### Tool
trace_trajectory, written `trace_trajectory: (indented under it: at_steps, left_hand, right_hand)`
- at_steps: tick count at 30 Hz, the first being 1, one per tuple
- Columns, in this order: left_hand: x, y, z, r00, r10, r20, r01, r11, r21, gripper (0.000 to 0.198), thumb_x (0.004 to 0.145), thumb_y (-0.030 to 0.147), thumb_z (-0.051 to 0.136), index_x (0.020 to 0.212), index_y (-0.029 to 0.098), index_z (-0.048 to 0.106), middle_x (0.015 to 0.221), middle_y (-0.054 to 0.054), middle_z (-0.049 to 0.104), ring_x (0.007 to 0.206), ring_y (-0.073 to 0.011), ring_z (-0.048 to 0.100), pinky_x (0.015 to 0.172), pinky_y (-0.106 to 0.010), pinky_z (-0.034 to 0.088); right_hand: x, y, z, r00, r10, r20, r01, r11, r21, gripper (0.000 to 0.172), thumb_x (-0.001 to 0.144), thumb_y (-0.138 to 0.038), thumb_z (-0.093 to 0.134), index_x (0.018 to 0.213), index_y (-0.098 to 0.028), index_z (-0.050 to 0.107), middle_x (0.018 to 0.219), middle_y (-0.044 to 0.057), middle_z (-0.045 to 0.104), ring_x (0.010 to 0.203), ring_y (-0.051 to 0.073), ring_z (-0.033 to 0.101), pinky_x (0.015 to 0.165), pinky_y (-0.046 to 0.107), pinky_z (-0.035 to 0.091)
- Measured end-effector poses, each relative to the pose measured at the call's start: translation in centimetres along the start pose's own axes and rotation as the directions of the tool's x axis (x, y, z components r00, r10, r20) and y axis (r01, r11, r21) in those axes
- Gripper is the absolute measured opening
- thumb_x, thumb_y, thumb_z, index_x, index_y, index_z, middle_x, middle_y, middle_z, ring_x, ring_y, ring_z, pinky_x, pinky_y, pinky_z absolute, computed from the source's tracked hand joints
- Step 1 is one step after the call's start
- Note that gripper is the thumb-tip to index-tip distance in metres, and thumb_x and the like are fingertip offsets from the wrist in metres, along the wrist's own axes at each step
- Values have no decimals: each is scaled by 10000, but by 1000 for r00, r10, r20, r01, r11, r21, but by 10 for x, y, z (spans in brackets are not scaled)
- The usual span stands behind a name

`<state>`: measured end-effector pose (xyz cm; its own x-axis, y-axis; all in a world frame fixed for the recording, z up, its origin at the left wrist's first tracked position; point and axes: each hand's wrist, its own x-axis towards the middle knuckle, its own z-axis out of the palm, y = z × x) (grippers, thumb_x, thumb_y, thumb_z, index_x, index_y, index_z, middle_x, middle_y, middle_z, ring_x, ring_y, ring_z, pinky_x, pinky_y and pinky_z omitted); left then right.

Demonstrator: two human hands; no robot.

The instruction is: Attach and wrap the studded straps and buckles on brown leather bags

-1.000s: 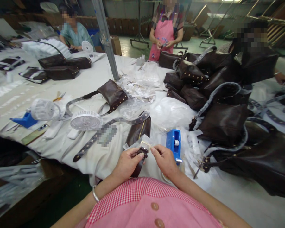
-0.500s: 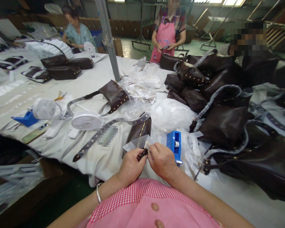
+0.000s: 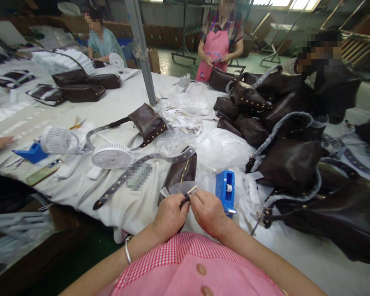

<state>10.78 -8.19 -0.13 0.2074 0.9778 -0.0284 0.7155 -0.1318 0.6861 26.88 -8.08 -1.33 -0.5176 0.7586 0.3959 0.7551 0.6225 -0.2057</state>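
Observation:
My left hand (image 3: 170, 216) is closed, with thumb and fingers pinching a dark leather strap end (image 3: 185, 200). Close beside it, my right hand (image 3: 208, 210) pinches a small pale strip (image 3: 192, 189) at the strap end. A translucent sheet (image 3: 180, 187) stands up just behind my fingers. Beyond it a dark brown leather handbag (image 3: 173, 174) with a gold zip lies on the table. Its studded strap (image 3: 120, 181) stretches to the left, partly wrapped in clear film. A blue tape dispenser (image 3: 224, 186) stands right of my right hand.
Dark handbags (image 3: 291, 164) are piled at right. Two white fans (image 3: 111, 156), a phone (image 3: 45, 172) and another blue dispenser (image 3: 32, 153) are at left. Plastic film (image 3: 225, 148) lies mid-table, near a metal post (image 3: 143, 57). A co-worker in a pink apron (image 3: 215, 47) stands opposite; others sit nearby.
My hands have shifted slightly at the strap end, and the translucent sheet has tilted lower. Another person's hand has appeared at the left edge. At far right, a co-worker's dark bag has moved.

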Motion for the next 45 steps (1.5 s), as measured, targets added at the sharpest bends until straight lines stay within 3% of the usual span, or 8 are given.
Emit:
trace_trajectory:
  at_steps: [5, 14, 20, 24, 31, 37, 40, 45]
  left_hand:
    - [2, -6, 2, 960, -278, 29, 268, 887, -375, 256, 844, 374, 575, 701, 177, 654, 644, 4, 631, 617, -146, 550, 588, -250, 401]
    - [0, -9, 13, 859, -372, 353, 465, 274, -842, 345, 724, 491, 700, 808, 164, 625, 694, 19, 625, 603, -127, 542, 604, -257, 460]
    - [1, -6, 6, 934, -349, 76, 336, 785, -520, 337, 826, 457, 613, 646, 176, 567, 570, 46, 506, 558, -115, 474, 531, -229, 354]
    - [1, -5, 4, 979, -190, -76, 174, 969, -176, 314, 886, 375, 543, 630, 193, 532, 552, 34, 502, 542, -126, 478, 544, -249, 332]
    - [4, -9, 7, 994, 98, -50, -87, 979, 185, 234, 874, 153, 452, 666, 202, 546, 679, -55, 605, 662, -188, 551, 623, -296, 363]
    - [0, -14, -5, 986, 119, 120, -100, 982, -158, 89, 850, 206, 542, 821, 192, 625, 779, -27, 651, 731, -166, 586, 670, -257, 421]
    - [-8, -18, -14, 972, 129, 195, -108, 987, -115, 181, 841, 302, 589, 706, 187, 620, 705, -17, 611, 668, -158, 546, 628, -265, 382]
    - [-10, -18, -9, 960, -48, 275, 118, 963, -242, 358, 860, 309, 526, 526, 181, 528, 515, 33, 496, 521, -121, 460, 512, -242, 300]
  right_hand:
    - [-7, 5, 1, 997, 73, 35, -72, 997, -22, 242, 951, -156, 444, 745, -190, 568, 712, 39, 544, 668, 179, 475, 628, 320, 338]
    - [-10, -1, 3, 967, 254, -9, -248, 951, 186, 210, 946, -139, 442, 774, -186, 551, 725, 24, 544, 691, 158, 523, 630, 285, 369]
    - [-6, -4, -4, 979, 205, -1, -202, 962, 183, 226, 936, -138, 448, 744, -188, 555, 711, 28, 538, 673, 164, 511, 624, 297, 362]
    - [0, -6, -4, 983, 181, -16, -173, 963, 206, 225, 936, -139, 440, 751, -184, 560, 715, 36, 545, 666, 164, 511, 619, 292, 374]
    - [8, -5, 3, 998, 63, 1, -63, 984, 166, 251, 938, -152, 421, 732, -186, 560, 711, 44, 555, 666, 171, 505, 614, 296, 378]
    - [3, 6, 6, 998, 47, 42, -54, 983, 176, 227, 958, -173, 421, 799, -182, 583, 740, 42, 568, 699, 170, 528, 648, 292, 399]
    - [0, 9, 7, 992, 120, 35, -125, 976, 180, 219, 960, -169, 426, 812, -183, 587, 743, 38, 567, 697, 164, 534, 643, 287, 396]
    - [-3, 0, 4, 995, 49, 85, -59, 991, 119, 235, 938, -156, 430, 753, -186, 572, 724, 40, 554, 679, 175, 503, 610, 307, 359]
